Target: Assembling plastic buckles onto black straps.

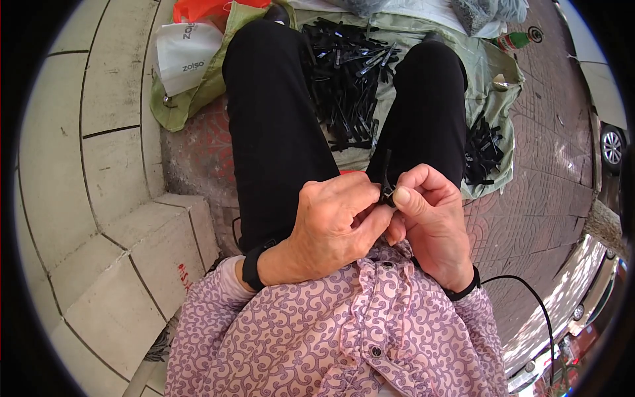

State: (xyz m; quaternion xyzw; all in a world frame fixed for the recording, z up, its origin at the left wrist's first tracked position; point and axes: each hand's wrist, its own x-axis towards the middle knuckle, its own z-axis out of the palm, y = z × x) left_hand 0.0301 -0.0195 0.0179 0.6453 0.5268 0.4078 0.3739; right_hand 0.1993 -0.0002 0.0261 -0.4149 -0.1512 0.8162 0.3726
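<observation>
Above my lap, a slim black hair clip (387, 173) points upward between my two hands, with a small metal part showing near its lower end. My left hand (340, 218) pinches it between thumb and forefinger. From the other side, my right hand (433, 215) presses its thumb on the clip's lower end, with the other fingers curled. A large heap of similar black clips (347, 86) lies on the ground cloth between my knees. To the right of my right leg is a smaller pile of black clips (484, 152).
A pale green woven sheet (479, 86) lies under both piles. A white bag (188, 56) and an orange bag (211, 9) are at the far left. A green bottle (519, 41) lies at the far right. Tiled steps (106, 264) border my left; parked cars (612, 147) stand far right.
</observation>
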